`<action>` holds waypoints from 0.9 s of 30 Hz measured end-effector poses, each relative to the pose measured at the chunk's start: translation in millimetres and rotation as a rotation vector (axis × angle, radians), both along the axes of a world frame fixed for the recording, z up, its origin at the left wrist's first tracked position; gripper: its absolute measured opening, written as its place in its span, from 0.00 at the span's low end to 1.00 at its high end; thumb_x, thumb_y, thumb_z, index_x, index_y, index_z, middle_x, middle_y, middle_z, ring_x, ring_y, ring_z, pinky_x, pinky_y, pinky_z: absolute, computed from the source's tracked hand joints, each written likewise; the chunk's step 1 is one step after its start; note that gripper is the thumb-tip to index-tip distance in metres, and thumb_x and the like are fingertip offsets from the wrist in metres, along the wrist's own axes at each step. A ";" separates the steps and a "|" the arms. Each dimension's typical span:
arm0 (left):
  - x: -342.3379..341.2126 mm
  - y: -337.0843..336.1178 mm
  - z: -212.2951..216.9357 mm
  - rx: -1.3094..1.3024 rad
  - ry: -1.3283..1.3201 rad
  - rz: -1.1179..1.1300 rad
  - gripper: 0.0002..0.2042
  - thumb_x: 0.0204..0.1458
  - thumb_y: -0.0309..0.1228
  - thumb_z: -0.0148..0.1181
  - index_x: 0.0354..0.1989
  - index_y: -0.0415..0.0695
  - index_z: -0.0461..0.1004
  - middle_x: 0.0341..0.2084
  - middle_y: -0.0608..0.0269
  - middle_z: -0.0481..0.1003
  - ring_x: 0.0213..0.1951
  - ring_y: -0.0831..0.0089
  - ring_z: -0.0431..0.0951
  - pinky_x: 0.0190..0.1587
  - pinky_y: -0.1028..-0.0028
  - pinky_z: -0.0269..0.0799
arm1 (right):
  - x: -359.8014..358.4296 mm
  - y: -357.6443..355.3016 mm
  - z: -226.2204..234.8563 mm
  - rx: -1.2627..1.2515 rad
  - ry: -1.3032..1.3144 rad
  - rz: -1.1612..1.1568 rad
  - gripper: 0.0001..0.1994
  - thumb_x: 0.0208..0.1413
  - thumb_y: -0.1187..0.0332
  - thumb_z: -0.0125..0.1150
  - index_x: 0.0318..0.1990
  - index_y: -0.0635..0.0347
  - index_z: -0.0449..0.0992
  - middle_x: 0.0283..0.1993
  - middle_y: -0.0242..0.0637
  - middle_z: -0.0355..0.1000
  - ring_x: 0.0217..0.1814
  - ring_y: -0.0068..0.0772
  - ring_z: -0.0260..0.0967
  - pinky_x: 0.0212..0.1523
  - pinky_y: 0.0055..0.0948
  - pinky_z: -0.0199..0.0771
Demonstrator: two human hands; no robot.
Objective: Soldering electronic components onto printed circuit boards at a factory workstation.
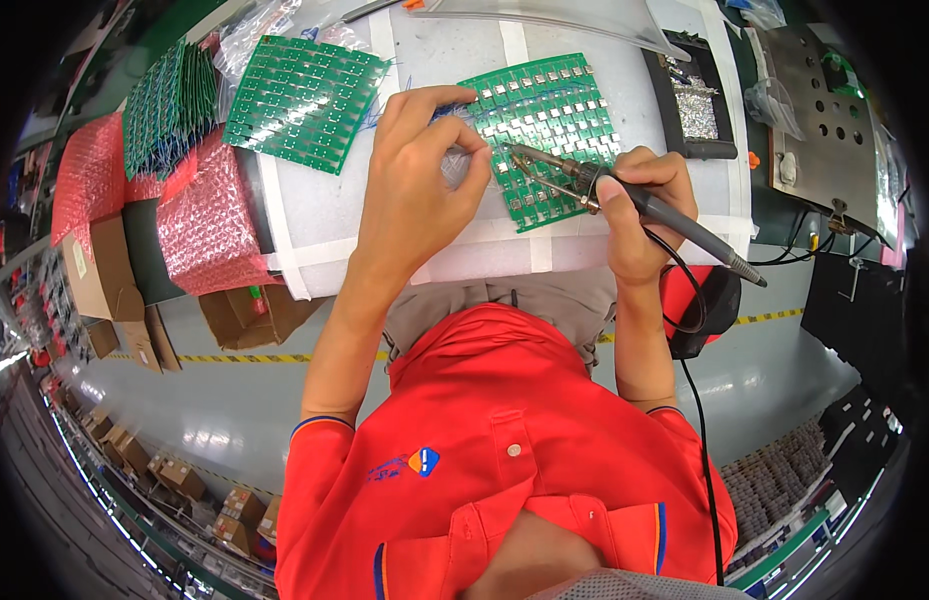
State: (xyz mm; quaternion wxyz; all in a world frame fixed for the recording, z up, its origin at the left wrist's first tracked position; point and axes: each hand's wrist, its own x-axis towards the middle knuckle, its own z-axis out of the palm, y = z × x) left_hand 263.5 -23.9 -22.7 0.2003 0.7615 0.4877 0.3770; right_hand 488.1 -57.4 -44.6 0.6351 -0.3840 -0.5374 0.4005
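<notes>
Right hand [646, 212] had the soldering iron [690, 230] gripped over the circuit board [554, 100], couldn't tell if the left hand [416, 165] pinched anything. Black tray [708, 151] nearby held silver bits [697, 112].

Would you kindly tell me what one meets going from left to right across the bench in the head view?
Board stack → left flat board → left hand → right flat board → black tray → metal plate.

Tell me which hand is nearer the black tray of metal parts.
Right. The right hand, gripping the soldering iron, is just below the tray in the picture; the left hand is farther off, at the left edge of the green board panel under the iron.
</notes>
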 end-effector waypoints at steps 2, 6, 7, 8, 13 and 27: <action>0.1 -0.1 -0.5 0.012 0.013 0.001 0.05 0.47 0.21 0.70 0.28 0.39 0.78 0.51 0.55 0.80 0.50 0.56 0.76 0.52 0.65 0.73 | -0.6 -0.2 0.2 -0.014 -0.010 0.001 0.11 0.56 0.82 0.67 0.39 0.65 0.68 0.32 0.36 0.70 0.26 0.16 0.66 0.23 0.18 0.63; 0.8 0.0 -0.6 0.018 0.012 0.007 0.05 0.47 0.20 0.70 0.27 0.39 0.78 0.51 0.55 0.80 0.51 0.56 0.76 0.52 0.65 0.73 | -1.1 0.3 1.6 -0.029 -0.023 0.015 0.11 0.56 0.83 0.67 0.39 0.64 0.68 0.32 0.37 0.70 0.25 0.16 0.66 0.23 0.18 0.63; 0.9 0.2 -0.5 0.024 0.021 0.007 0.05 0.47 0.20 0.70 0.27 0.39 0.78 0.51 0.56 0.80 0.51 0.56 0.76 0.52 0.65 0.73 | -1.1 0.5 1.8 -0.033 -0.017 0.015 0.11 0.56 0.83 0.67 0.39 0.64 0.68 0.32 0.37 0.70 0.25 0.16 0.66 0.23 0.18 0.63; 1.1 0.4 -0.5 0.025 0.022 0.007 0.05 0.47 0.20 0.70 0.27 0.39 0.78 0.51 0.56 0.80 0.51 0.56 0.76 0.52 0.64 0.73 | -1.0 0.3 1.9 -0.033 -0.012 0.014 0.11 0.56 0.83 0.67 0.39 0.64 0.68 0.32 0.37 0.70 0.26 0.16 0.66 0.24 0.18 0.63; 0.9 0.2 -0.7 0.030 0.028 0.005 0.05 0.47 0.20 0.70 0.27 0.39 0.78 0.51 0.56 0.80 0.51 0.55 0.75 0.52 0.64 0.73 | 0.1 0.8 -0.5 0.023 0.030 -0.025 0.11 0.56 0.84 0.65 0.39 0.64 0.68 0.32 0.36 0.69 0.29 0.16 0.63 0.28 0.18 0.63; 2.7 -0.3 9.3 -0.025 0.008 -0.028 0.06 0.45 0.19 0.67 0.28 0.40 0.75 0.51 0.53 0.77 0.53 0.51 0.74 0.58 0.58 0.68 | 42.3 -24.2 13.2 0.104 -0.121 -0.196 0.08 0.58 0.79 0.62 0.45 0.66 0.75 0.32 0.40 0.72 0.29 0.24 0.68 0.30 0.22 0.65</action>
